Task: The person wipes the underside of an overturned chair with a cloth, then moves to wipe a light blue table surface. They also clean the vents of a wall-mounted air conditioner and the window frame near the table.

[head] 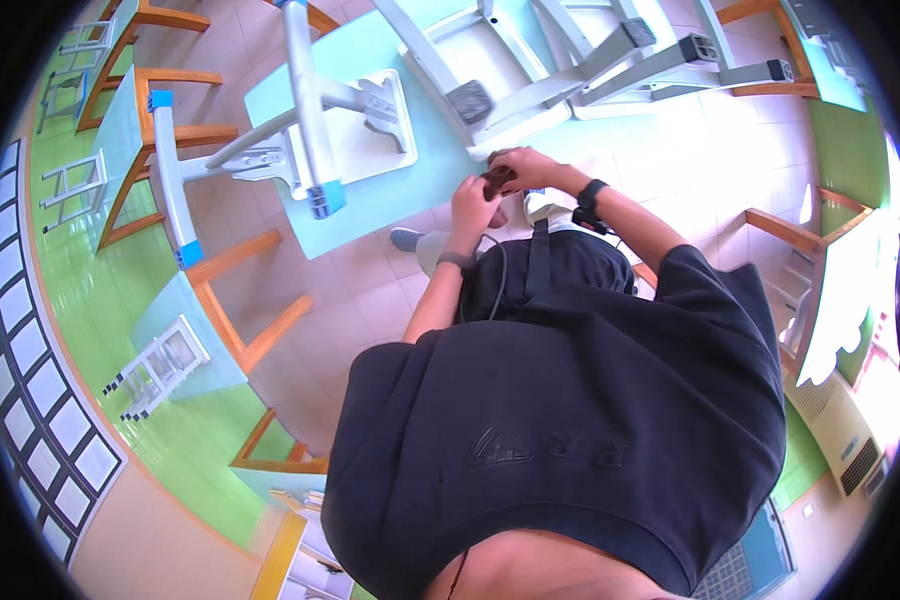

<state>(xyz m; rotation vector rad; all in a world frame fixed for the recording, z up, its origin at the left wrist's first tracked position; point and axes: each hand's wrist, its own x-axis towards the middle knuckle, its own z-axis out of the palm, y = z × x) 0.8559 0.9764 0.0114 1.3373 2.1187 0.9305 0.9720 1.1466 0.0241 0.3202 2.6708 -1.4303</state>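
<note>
Both of my hands hold a bunched dark brown cloth (499, 178) in front of my waist, close to the near edge of a light blue tabletop (431, 184). My left hand (474, 204) grips its left side, fingers curled. My right hand (529, 166) is closed on its upper right part; a black band is on that wrist. Just beyond my hands, a grey-legged stool (525, 124) lies upturned on the table with its legs pointing up. Part of the cloth is hidden by my fingers.
Another upturned stool with blue-capped feet (326, 199) is on the table's left part; more grey stool legs (682, 56) stick up at the upper right. Wooden-legged tables (217, 315) stand to the left, one (787, 229) to the right. Tiled floor (360, 300) lies between them.
</note>
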